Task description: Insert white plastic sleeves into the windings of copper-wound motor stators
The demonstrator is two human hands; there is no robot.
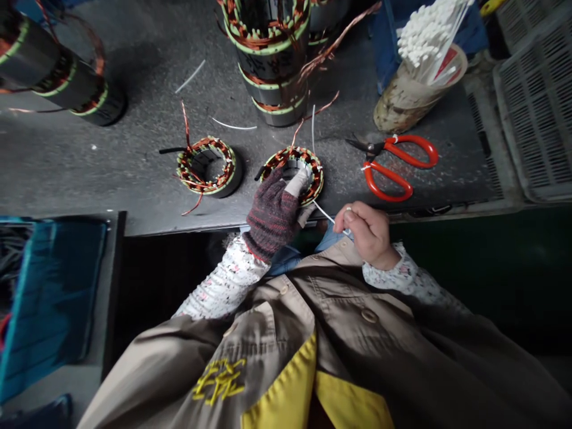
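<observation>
My left hand [273,211], in a dark knitted glove with pale fingertips, is closed on the near left side of a motor stator [318,170], a ring wound with copper wire. Its thumb reaches into the bore. My right hand [367,231] is bare and pinches a white cable tie [325,211] that runs taut to the stator's near rim. Another wound stator [232,173] stands to the left, with a black sleeve and copper leads sticking out. Red-handled scissors [397,161] lie to the right, blades partly apart.
Stacked stators [272,71] rise at the back, and a second stack [75,83] stands far left. A tub [397,107] of white cable ties is back right, beside a plastic crate [536,107]. Loose white strips [235,125] lie on the bench. A blue bin [58,286] sits lower left.
</observation>
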